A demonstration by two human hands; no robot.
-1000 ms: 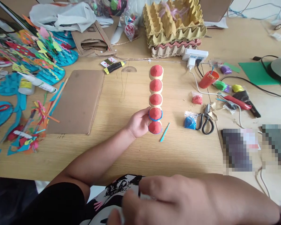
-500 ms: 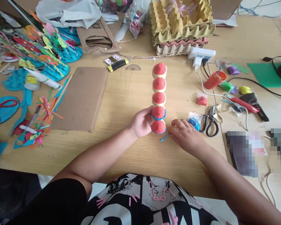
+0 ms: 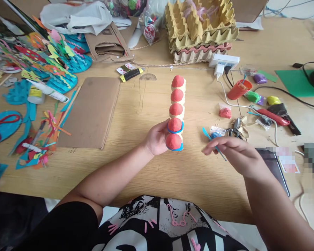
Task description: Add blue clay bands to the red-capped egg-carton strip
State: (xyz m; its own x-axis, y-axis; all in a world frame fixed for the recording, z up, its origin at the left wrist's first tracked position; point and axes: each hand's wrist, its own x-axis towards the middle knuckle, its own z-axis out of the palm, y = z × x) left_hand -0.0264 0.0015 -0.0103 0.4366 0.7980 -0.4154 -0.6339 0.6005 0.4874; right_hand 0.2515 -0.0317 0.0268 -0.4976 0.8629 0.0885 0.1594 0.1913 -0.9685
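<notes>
My left hand is closed around the lower left side of an egg-carton strip, a row of several bumps topped with red clay. Blue clay rims the two bumps closest to me. To the right, my right hand pinches a thin blue clay tool, which slants across its fingers, apart from the strip. Just behind that hand lie a packet of blue clay and black-handled scissors, both partly covered by it.
Stacked egg trays stand at the back beside a white power strip. A cardboard sheet lies left, near paper scraps and glue bottles. An orange cup and clay packets sit right. A phone lies near my right forearm.
My right hand has moved right, away from the strip, and the blue tool has turned in its fingers. The strip is tilted slightly to the left in my left hand.
</notes>
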